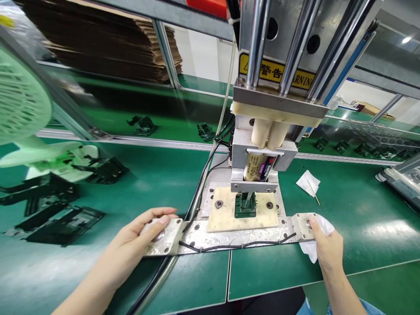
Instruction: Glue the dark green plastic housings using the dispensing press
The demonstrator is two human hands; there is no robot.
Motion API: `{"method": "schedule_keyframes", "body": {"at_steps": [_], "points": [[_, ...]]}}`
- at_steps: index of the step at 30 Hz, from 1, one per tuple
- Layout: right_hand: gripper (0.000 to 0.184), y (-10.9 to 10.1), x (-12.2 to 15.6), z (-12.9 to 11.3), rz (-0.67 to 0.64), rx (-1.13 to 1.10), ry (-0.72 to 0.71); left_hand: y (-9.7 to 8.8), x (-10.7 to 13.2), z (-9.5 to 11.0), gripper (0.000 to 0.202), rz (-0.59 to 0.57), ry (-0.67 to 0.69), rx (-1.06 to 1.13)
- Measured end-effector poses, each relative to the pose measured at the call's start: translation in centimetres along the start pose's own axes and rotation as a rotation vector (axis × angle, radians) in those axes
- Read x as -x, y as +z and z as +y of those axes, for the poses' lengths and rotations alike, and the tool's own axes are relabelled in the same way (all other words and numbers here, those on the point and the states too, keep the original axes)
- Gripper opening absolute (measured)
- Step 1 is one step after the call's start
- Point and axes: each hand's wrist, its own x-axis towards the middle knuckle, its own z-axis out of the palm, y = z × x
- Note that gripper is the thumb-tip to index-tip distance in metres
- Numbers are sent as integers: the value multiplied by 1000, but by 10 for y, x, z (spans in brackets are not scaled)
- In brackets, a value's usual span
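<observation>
My left hand [139, 239] lies flat with fingers stretched over the round button [159, 236] on the left metal pad of a dispensing press. My right hand [325, 247] is curled around a crumpled white tissue [323, 232], its thumb pressing the button [309, 224] on the right pad. Between the pads, a small dark green part [245, 207] sits in a cream fixture plate [229, 216]. A glue cartridge [257, 166] hangs in the press head directly above that part.
The press column [282, 48] with a yellow warning label rises at centre. Black plastic parts [62, 221] lie at the left beside a green fan [22, 96]. A white wipe with a swab [308, 183] lies to the right. Black cables [197, 192] run to the front edge.
</observation>
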Motion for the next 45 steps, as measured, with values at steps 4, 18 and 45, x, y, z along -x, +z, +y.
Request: {"method": "schedule_keyframes", "body": {"at_steps": [4,18,45], "points": [[65,1,2,-2,7,4,14,-1,0,0,71,-8,-9,8],[64,2,5,-4,28,12,-21,-3,-1,0,70,-30,5,-10],[67,2,6,-12,-1,-5,39,4,10,14,64,32,-23,44]]}}
